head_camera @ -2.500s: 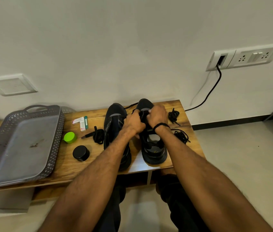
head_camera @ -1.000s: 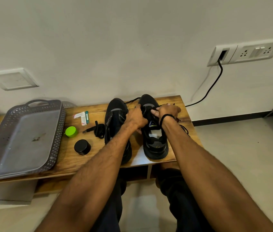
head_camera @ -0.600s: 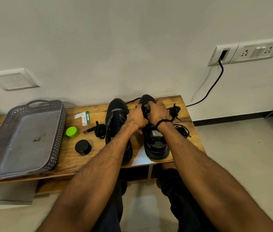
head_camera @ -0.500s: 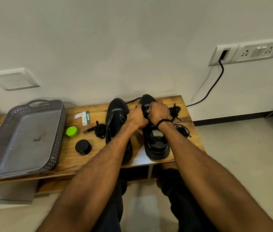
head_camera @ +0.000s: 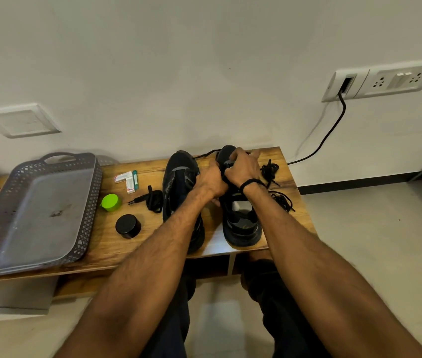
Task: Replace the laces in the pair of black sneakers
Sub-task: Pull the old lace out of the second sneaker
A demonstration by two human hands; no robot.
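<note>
White wall [head_camera: 204, 60], wooden bench [head_camera: 106, 244], pale floor [head_camera: 372, 241] (black skirting [head_camera: 359, 180])

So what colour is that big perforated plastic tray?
Grey: the perforated plastic tray shows best in the head view.

left grip [head_camera: 211, 180] curled, right grip [head_camera: 242, 169] curled, forearms outstretched

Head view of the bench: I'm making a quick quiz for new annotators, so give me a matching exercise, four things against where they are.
Things:
1. grey tray
2. green cap
3. right sneaker
4. loose black laces

Places:
a. right end of the bench, beside the right sneaker
b. gripped by the left hand and right hand
c. left end of the bench
d. just right of the tray

Pairs: 1-c, 2-d, 3-b, 4-a
</note>
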